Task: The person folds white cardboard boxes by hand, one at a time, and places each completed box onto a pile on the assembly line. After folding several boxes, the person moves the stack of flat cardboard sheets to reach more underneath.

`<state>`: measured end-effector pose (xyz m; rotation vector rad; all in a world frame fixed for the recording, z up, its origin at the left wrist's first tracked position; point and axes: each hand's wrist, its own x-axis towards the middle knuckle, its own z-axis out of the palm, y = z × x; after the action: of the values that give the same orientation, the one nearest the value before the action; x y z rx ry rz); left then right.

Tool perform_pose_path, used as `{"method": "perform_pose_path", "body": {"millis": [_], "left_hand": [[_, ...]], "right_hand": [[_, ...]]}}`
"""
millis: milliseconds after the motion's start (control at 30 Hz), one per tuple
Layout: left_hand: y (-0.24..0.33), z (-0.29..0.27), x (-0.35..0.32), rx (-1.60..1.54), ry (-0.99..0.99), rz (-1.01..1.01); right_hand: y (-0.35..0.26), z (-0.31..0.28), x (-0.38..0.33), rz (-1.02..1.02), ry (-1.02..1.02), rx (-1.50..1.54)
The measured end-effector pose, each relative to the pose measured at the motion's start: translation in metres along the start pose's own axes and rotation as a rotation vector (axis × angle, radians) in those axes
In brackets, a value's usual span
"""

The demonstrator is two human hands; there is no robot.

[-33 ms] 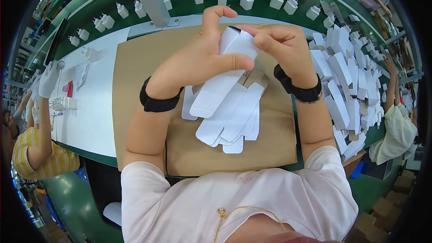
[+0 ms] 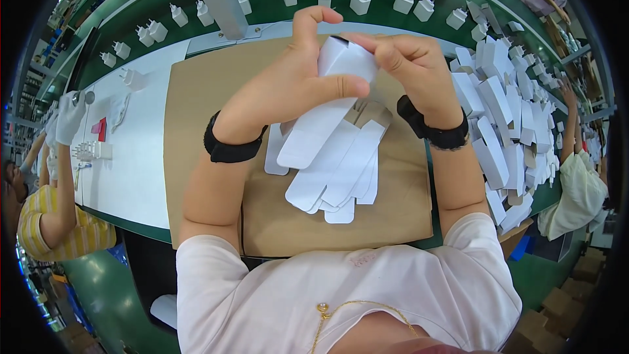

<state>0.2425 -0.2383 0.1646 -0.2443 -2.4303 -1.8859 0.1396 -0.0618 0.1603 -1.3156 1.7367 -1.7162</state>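
Observation:
My left hand (image 2: 292, 82) is wrapped round a narrow white cardboard box (image 2: 322, 126), its thumb across the near side and its index finger raised and bent. The box is tilted, with its upper end away from me and a dark gap at that end's corner. At that end, my right hand (image 2: 416, 69) pinches the box's edge between thumb and fingers. Below the box lies a small pile of flat white box blanks (image 2: 334, 180), fanned out on a brown cardboard sheet (image 2: 216, 101).
A heap of white boxes (image 2: 498, 118) lies to the right. White plug adapters (image 2: 359, 1) stand in a row along the green far edge, behind a grey post (image 2: 216, 0). At left, a co-worker's gloved hand (image 2: 69, 118) is over a white mat (image 2: 141, 137).
My right thumb has shifted very slightly along the upper end of the box. The box and my left hand stay almost in place. The co-worker's gloved hand has moved a little.

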Motion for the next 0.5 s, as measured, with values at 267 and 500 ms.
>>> {"method": "perform_pose_path", "body": {"millis": [267,500], "left_hand": [[0.001,-0.001,0.002,-0.036,0.007,0.029],[-0.006,-0.001,0.001,0.091,-0.028,0.063]], "right_hand": [[-0.006,0.002,-0.001,-0.029,0.034,0.007],[-0.01,0.006,-0.002,0.003,0.105,-0.131]]}}
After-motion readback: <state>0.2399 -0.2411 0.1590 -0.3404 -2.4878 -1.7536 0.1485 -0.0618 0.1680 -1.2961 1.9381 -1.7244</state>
